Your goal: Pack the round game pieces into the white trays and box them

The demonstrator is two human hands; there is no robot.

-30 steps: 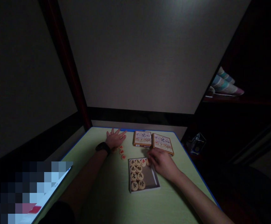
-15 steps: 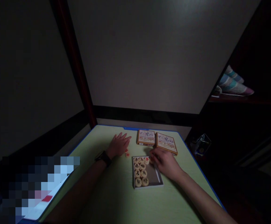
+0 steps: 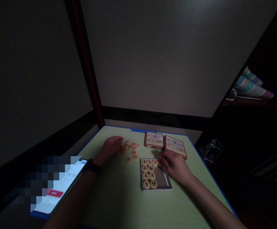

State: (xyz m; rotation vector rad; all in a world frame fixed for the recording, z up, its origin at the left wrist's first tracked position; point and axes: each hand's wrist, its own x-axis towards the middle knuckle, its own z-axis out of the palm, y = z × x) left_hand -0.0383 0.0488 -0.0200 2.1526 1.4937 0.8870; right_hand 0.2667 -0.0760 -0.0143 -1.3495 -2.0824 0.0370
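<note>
A shallow grey tray (image 3: 165, 183) on the green table (image 3: 119, 197) holds several round pale game pieces (image 3: 149, 173) with dark and red marks. My right hand (image 3: 176, 166) rests at the tray's far right corner, fingers curled around a piece there. My left hand (image 3: 110, 147), with a dark watch (image 3: 92, 166) on the wrist, lies further left with its fingers curled, next to several loose red-marked pieces (image 3: 131, 149) scattered on the table.
Two flat orange-edged boxes (image 3: 165, 143) lie side by side behind the tray near the table's far edge. A lit phone screen (image 3: 62, 187) lies at the left edge. A dark red post (image 3: 88, 66) stands at the far left corner. Folded cloth (image 3: 250, 86) sits on a shelf at right.
My left hand drew back toward me and curled, uncovering more loose red-marked pieces. My right hand stays at the tray's corner. The view shifted, moving everything rightward.
</note>
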